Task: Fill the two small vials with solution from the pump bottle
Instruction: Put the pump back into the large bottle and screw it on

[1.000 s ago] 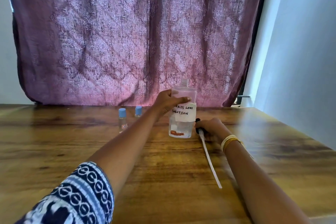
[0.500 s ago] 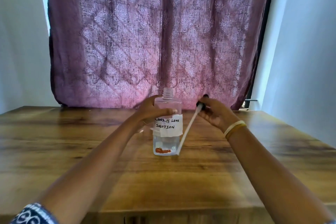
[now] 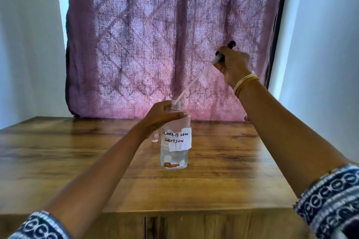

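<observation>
A clear plastic pump bottle (image 3: 174, 141) stands upright near the middle of a wooden table (image 3: 223, 180), its neck open at the top. A white paper label (image 3: 179, 139) stuck on its front carries handwriting in black marker: the first word is partly smudged and reads roughly "CONT..." followed by "LENS", with "SOLUTION" on the line below. Low on the bottle's front is a small orange-red printed mark whose lettering is too blurred to read. The bottle holds clear liquid only in its lower part. The person's left hand (image 3: 162, 115) is wrapped around the bottle's shoulder just below the neck, fingers closed on it. The right hand (image 3: 232, 66), raised well above and to the right of the bottle, is closed around the dark pump head (image 3: 226, 51), whose black top pokes out above the fist. From the pump head a thin white dip tube (image 3: 194, 81) slants down to the left, and its lower end is at the mouth of the bottle. Thin yellow and white bangles (image 3: 245, 82) circle the right wrist. Behind the left wrist, part of one small vial (image 3: 154, 137) shows on the table, its details too blurred to tell. A mauve patterned curtain (image 3: 165, 35) hangs behind the table.
</observation>
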The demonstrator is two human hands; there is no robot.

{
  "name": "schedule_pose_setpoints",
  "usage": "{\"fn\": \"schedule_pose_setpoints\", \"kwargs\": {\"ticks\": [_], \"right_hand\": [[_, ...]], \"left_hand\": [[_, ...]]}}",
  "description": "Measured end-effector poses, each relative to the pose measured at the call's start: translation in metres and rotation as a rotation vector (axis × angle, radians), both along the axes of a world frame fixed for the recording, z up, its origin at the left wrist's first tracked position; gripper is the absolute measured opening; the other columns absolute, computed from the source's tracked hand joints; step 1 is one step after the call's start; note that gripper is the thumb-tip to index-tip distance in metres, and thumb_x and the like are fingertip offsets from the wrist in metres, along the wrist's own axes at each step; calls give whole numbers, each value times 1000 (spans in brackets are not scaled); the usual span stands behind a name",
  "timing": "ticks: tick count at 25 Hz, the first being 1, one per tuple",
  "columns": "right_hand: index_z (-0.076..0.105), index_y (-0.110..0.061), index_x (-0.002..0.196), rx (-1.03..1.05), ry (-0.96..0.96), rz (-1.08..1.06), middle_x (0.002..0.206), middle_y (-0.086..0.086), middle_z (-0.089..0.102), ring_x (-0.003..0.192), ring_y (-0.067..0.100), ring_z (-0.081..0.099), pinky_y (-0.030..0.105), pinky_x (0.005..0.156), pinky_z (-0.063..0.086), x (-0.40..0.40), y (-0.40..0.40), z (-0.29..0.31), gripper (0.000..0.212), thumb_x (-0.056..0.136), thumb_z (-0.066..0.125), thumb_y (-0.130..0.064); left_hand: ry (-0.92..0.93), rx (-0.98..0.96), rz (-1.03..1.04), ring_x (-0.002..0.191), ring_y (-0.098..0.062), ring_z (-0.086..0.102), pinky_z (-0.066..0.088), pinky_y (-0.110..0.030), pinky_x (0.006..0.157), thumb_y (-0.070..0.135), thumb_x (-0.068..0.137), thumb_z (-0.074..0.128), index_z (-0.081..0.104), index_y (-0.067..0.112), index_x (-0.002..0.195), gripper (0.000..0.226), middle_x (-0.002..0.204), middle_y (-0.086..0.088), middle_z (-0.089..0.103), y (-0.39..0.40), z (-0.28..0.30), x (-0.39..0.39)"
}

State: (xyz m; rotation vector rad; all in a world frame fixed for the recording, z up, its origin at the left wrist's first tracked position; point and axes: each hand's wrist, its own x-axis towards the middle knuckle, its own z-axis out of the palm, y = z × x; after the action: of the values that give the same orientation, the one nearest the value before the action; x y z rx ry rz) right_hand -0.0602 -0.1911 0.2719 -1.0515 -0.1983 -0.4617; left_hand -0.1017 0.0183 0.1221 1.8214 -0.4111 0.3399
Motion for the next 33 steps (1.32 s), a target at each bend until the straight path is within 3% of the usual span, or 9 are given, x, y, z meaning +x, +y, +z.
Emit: {"fn": "schedule_pose_setpoints", "kwargs": {"ticks": [4, 11, 14, 17, 20, 23, 27, 30, 33], "right_hand": [[64, -3, 70, -141, -82, -106, 66, 10, 69, 59, 20, 66, 33, 57, 59, 0, 5, 16, 18, 80, 77, -12], [66, -2, 82, -290, -140, -76, 83, 14, 70, 77, 26, 71, 37, 66, 62, -13, 27, 4, 11, 82, 75, -9], [65, -3, 85, -480, -147, 125, 91, 19, 69, 91, 37, 69, 46, 80, 60, -25, 45, -24, 6, 82, 70, 0], [65, 9, 104, -712, -215, 260, 105, 27, 67, 97, 39, 67, 44, 93, 55, -31, 58, -58, 21, 83, 66, 4], [67, 7, 108, -873, -261, 258, 104, 22, 70, 93, 27, 69, 31, 89, 57, -30, 62, -83, 26, 82, 69, 4], [72, -1, 99, -899, -252, 150, 97, 19, 74, 86, 22, 71, 35, 86, 59, -26, 59, -101, 25, 76, 78, -5], [62, -13, 92, -933, -159, -3, 78, -1, 64, 75, 15, 64, 32, 68, 54, -23, 67, -111, 42, 64, 88, -31], [52, -17, 99, -987, -109, -19, 83, -6, 56, 74, 5, 54, 24, 60, 41, -25, 79, -109, 55, 64, 85, -46], [58, -1, 103, -785, -106, 310, 95, 12, 64, 81, 19, 61, 34, 73, 50, -23, 75, -102, 23, 87, 66, -16]], "left_hand": [[4, -56, 35, 95, -26, 71, 59, -35, 83, 22, 76, 81, 72, 11, 108, 34, 105, -11, 76, -2, -4, 4], [21, -72, 37, 78, -13, 71, 56, -17, 63, 18, 77, 81, 74, 15, 95, 20, 91, -3, 76, -2, -5, 6], [6, -36, 60, 89, -24, 73, 59, -25, 72, 22, 77, 81, 74, 8, 103, 30, 101, -13, 77, -1, -6, 5], [3, -8, 67, 97, -28, 73, 57, -40, 89, 35, 72, 84, 74, 12, 104, 40, 102, -10, 78, 1, -5, 5], [38, -6, 78, 97, -24, 73, 56, -45, 93, 53, 58, 84, 73, 16, 106, 62, 103, -5, 77, 0, -6, 4], [51, -36, 75, 97, -22, 73, 55, -47, 95, 54, 55, 83, 73, 18, 107, 64, 103, -4, 78, -1, -8, 6], [61, -50, 59, 94, -21, 75, 56, -48, 94, 41, 66, 84, 75, 21, 100, 40, 98, -1, 79, 0, -9, 5], [73, -65, 57, 92, -22, 75, 56, -49, 94, 32, 73, 82, 76, 22, 96, 27, 97, -3, 79, 1, -9, 2], [74, -59, 88, 96, -23, 73, 55, -48, 95, 44, 62, 84, 75, 23, 98, 42, 103, -4, 77, -2, -7, 0]]}}
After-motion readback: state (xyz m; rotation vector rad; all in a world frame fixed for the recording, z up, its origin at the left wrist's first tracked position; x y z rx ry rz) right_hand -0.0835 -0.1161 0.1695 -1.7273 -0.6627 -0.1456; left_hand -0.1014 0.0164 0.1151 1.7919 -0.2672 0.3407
